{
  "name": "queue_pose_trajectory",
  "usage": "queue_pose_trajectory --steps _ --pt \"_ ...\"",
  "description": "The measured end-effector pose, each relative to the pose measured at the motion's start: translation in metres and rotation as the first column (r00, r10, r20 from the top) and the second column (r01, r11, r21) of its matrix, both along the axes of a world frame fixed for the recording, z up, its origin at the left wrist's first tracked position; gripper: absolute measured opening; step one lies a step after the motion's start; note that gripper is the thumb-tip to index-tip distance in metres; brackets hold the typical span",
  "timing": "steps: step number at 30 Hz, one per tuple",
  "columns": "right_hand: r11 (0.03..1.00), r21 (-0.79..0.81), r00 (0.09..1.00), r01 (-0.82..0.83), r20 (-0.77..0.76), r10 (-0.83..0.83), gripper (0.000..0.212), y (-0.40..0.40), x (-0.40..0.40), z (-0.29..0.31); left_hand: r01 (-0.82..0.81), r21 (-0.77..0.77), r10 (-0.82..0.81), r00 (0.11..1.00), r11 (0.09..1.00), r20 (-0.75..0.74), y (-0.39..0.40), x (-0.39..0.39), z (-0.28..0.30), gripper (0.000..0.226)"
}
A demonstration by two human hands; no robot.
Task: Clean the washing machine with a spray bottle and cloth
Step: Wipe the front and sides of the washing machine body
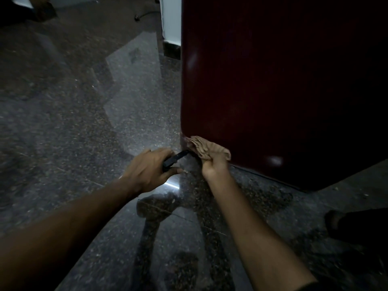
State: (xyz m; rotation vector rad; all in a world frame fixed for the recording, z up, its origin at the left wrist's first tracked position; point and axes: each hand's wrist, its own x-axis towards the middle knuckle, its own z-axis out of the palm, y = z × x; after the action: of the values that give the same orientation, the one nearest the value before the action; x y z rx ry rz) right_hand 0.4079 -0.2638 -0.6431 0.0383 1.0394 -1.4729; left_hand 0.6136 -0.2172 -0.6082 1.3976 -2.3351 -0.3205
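your right hand (pixel 214 164) bunches the soft, limp tan cloth (pixel 206 149) against the dark red washing machine's (pixel 273 80) near bottom corner; left hand (pixel 150 171) grips a black spray bottle (pixel 175 159), light and rigid.

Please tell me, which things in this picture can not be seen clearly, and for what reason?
- Head view: the dark slim object in the left hand is mostly covered by the fingers; whether it is the spray bottle cannot be told.
- The dark red washing machine is cut off by the top and right edges; its right part is lost in shadow.
- The right hand's fingers are hidden under the crumpled beige cloth.
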Motion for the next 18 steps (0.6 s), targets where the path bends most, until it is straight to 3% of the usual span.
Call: queue_pose_trajectory --steps 4,6,8,10,13,15,18 --pt "0.981 0.158 0.993 0.116 -0.014 -0.115 0.04 0.005 -0.005 -0.013 -0.021 0.01 0.02 1.0 1.0 0.004 -0.002 0.011 0.001 0.05" --pt "0.99 0.121 0.997 -0.078 0.031 0.075 0.032 -0.007 0.013 -0.009 -0.026 0.001 0.026 1.0 1.0 0.013 -0.004 0.014 0.002 0.058" --pt "0.977 0.155 0.977 -0.148 0.174 0.12 0.03 -0.02 0.039 -0.006 -0.042 -0.011 0.043 0.999 0.999 0.03 -0.003 0.016 0.006 0.058" --pt "0.982 0.135 0.991 -0.13 0.028 0.128 0.034 -0.022 0.056 0.001 -0.057 -0.016 0.057 0.998 0.998 0.02 -0.002 0.017 0.004 0.051" --pt "0.999 0.038 0.996 -0.027 0.092 0.024 0.034 -0.014 0.047 -0.002 -0.054 -0.006 0.054 0.999 0.999 -0.004 0.001 0.023 0.003 0.045" --pt "0.993 0.115 0.994 0.029 0.103 -0.041 0.04 -0.008 0.031 -0.008 -0.049 0.008 0.049 0.999 0.999 0.006 0.003 0.026 0.002 0.045" --pt "0.991 0.124 0.997 -0.055 0.062 0.047 0.04 -0.009 0.026 -0.006 -0.045 0.02 0.045 0.999 0.999 0.02 0.004 0.026 0.006 0.046"
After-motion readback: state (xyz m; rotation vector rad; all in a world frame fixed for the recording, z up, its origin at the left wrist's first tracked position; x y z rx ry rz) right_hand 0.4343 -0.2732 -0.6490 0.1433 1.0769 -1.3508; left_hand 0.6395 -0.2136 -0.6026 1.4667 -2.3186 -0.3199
